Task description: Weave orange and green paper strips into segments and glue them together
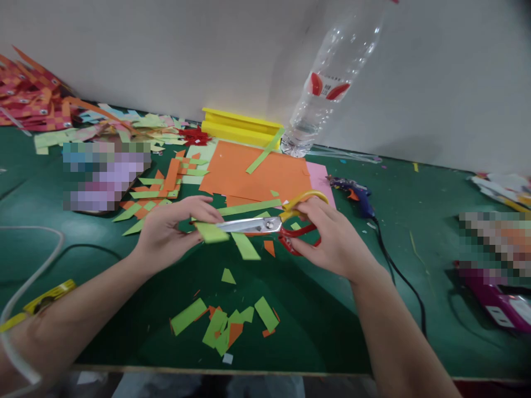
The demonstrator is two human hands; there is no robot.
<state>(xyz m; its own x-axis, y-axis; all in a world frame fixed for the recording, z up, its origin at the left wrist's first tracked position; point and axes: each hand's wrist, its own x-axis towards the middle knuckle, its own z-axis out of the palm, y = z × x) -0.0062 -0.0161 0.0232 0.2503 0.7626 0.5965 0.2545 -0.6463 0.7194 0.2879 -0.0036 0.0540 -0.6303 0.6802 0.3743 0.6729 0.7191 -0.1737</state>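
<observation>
In the middle of the view, my right hand (334, 240) grips scissors (269, 224) by their yellow and red handles. The silver blades point left, towards my left hand (168, 229). Its fingers pinch a light-green paper strip (211, 232) at the blade tips. A cut-looking green piece (245, 246) hangs just below the blades. Behind my left hand lies a woven orange and green paper piece (172, 179) with pointed strip ends. Green and orange paper scraps (215, 326) are scattered on the table below my hands.
Orange sheets (253, 168) lie behind my hands, by a folded yellow piece (243, 128) and a tilted clear bottle (321, 102). A blue glue gun (357, 196) with a black cord is right. Red woven pieces (33, 94) pile up far left. A white cable (37, 287) loops near my left arm.
</observation>
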